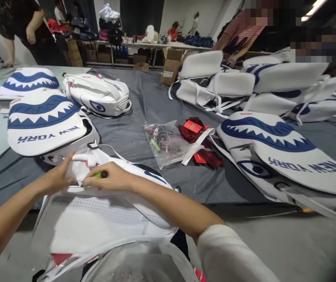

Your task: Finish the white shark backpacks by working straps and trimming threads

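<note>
A white backpack (103, 215) lies at the table's front edge, close to my body. My left hand (59, 176) is at its top end, thumb and fingers closed on the white fabric near the strap and buckle. Beside it my right hand (112, 178) grips a small green-handled tool (100, 175) with a black end. The tool's working tip is mostly hidden by my fingers, low against the white fabric. Right behind my left hand lies another white backpack (44, 125) with a blue shark-mouth flap.
More white backpacks stand on the grey-covered table: one on its side (97, 94), one at right (279, 149), and a pile (232, 82) at back right. A clear plastic bag (165, 143) and dark red tags (196, 133) lie mid-table. Co-workers stand across the table.
</note>
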A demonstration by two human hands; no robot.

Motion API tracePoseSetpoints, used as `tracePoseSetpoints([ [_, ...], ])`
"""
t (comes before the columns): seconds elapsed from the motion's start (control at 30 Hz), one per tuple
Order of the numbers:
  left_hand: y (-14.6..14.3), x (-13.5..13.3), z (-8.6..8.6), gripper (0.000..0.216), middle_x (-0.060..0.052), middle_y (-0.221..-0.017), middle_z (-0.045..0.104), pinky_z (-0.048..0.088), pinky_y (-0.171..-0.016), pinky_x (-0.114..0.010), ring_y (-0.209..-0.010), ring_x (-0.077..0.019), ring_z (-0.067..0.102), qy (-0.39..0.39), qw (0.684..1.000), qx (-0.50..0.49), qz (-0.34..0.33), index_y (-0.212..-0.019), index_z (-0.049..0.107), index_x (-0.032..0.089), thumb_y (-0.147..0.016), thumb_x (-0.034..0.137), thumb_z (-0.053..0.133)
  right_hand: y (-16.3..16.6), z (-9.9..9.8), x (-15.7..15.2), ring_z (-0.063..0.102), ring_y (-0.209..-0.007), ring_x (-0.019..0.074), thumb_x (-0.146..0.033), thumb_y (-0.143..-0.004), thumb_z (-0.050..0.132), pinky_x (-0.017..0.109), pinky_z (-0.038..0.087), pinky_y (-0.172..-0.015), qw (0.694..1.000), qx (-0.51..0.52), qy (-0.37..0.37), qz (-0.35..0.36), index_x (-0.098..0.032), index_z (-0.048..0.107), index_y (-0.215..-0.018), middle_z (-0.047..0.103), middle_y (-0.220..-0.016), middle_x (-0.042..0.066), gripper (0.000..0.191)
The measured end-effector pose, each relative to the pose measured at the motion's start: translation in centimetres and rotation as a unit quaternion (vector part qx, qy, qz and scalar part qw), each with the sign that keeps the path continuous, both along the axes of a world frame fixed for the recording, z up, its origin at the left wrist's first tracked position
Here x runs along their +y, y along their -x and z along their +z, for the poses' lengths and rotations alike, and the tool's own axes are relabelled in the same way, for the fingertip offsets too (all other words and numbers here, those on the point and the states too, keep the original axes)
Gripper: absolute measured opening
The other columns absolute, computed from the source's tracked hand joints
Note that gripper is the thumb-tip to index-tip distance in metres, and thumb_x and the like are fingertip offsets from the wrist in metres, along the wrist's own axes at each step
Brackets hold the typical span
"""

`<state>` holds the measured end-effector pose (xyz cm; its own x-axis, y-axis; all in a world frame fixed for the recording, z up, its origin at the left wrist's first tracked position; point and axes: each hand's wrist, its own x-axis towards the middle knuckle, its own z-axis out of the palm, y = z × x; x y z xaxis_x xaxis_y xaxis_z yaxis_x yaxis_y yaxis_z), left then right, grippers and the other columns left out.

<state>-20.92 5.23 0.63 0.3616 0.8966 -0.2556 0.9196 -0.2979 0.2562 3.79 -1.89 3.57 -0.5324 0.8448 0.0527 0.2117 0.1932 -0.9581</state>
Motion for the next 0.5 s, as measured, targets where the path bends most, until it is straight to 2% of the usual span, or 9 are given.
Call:
tracePoseSetpoints([
  [0.07,0.1,-0.5,-0.1,0.091,-0.005,-0.094,0.069,0.05,-0.069,-0.028,-0.073,-0.0232,0.066,-0.025,1.0,-0.004,0.002,-0.158,0.004,0.019,-0.083,0.036,0.052,-5.0,0.7,-2.3,0.067,-0.096,0.0183,-0.039,-0.09,0.062,0.028,0.049,-0.087,0.986,0.059,-0.104,-0.12,-0.02,0.074,-0.091,0.073,-0.102,0.003,0.023],
  [0.1,0.1,-0.8,-0.2,0.09,-0.006,-0.094,0.069,0.05,-0.069,-0.03,-0.073,-0.0247,0.066,-0.038,0.999,-0.006,0.006,-0.158,0.006,0.019,-0.083,0.037,0.052,-7.9,0.4,-3.7,0.066,-0.102,0.0195,-0.036,-0.092,0.057,0.031,0.049,-0.091,0.963,0.054,-0.157,-0.214,-0.02,0.073,-0.096,0.073,-0.108,0.005,0.023],
  [0.17,-0.3,-1.3,-0.3,0.088,-0.011,-0.103,0.069,0.051,-0.071,-0.033,-0.076,-0.0273,0.068,-0.061,0.998,-0.007,0.014,-0.158,0.007,0.02,-0.084,0.037,0.05,-14.1,-1.5,-6.2,0.066,-0.101,0.0211,-0.029,-0.096,0.045,0.035,0.05,-0.091,0.877,-0.046,-0.193,-0.438,-0.02,0.071,-0.11,0.072,-0.106,0.009,0.031],
  [0.2,-0.7,-1.5,-0.2,0.086,-0.013,-0.11,0.068,0.051,-0.073,-0.034,-0.08,-0.0283,0.068,-0.07,0.997,-0.006,0.018,-0.159,0.007,0.02,-0.084,0.036,0.048,-17.1,-3.1,-7.3,0.067,-0.098,0.0227,-0.025,-0.096,0.042,0.035,0.05,-0.088,0.816,-0.123,-0.182,-0.535,-0.017,0.07,-0.113,0.072,-0.101,0.011,0.034],
  [0.23,-1.3,-1.8,0.0,0.086,-0.015,-0.117,0.066,0.051,-0.075,-0.035,-0.084,-0.0287,0.069,-0.074,0.997,-0.002,0.02,-0.159,0.005,0.021,-0.085,0.035,0.047,-19.8,-5.0,-8.0,0.068,-0.092,0.0243,-0.021,-0.094,0.043,0.035,0.051,-0.084,0.764,-0.226,-0.133,-0.59,-0.013,0.069,-0.116,0.072,-0.095,0.013,0.035],
  [0.27,-2.0,-2.0,0.4,0.085,-0.016,-0.121,0.064,0.051,-0.076,-0.035,-0.087,-0.0288,0.069,-0.072,0.997,0.005,0.018,-0.159,0.002,0.021,-0.086,0.035,0.045,-22.0,-6.9,-8.4,0.068,-0.088,0.0262,-0.018,-0.092,0.044,0.036,0.051,-0.08,0.722,-0.332,-0.062,-0.604,-0.01,0.068,-0.12,0.072,-0.094,0.015,0.038],
  [0.33,-3.7,-2.3,1.2,0.087,-0.016,-0.12,0.064,0.05,-0.075,-0.034,-0.088,-0.0289,0.069,-0.062,0.998,0.033,0.001,-0.158,-0.005,0.021,-0.087,0.033,0.044,-24.9,-10.4,-8.1,0.068,-0.088,0.0269,-0.016,-0.092,0.045,0.034,0.051,-0.075,0.697,-0.497,-0.002,-0.517,-0.011,0.058,-0.137,0.071,-0.101,0.016,0.047],
  [0.4,-5.5,-2.4,2.1,0.091,-0.016,-0.113,0.065,0.05,-0.073,-0.034,-0.088,-0.0305,0.068,-0.066,0.995,0.065,-0.033,-0.158,-0.009,0.018,-0.087,0.031,0.046,-25.8,-12.6,-6.5,0.068,-0.092,0.0255,-0.017,-0.091,0.048,0.031,0.05,-0.075,0.711,-0.567,-0.015,-0.415,-0.017,0.052,-0.144,0.069,-0.108,0.014,0.053],
  [0.5,-7.7,-1.8,2.6,0.092,-0.017,-0.112,0.065,0.05,-0.073,-0.035,-0.093,-0.0327,0.068,-0.092,0.99,0.089,-0.066,-0.158,-0.009,0.017,-0.086,0.03,0.047,-25.6,-13.3,-2.9,0.062,-0.11,0.0246,-0.016,-0.089,0.054,0.029,0.048,-0.087,0.74,-0.573,-0.074,-0.344,-0.026,0.052,-0.144,0.064,-0.124,0.012,0.056],
])
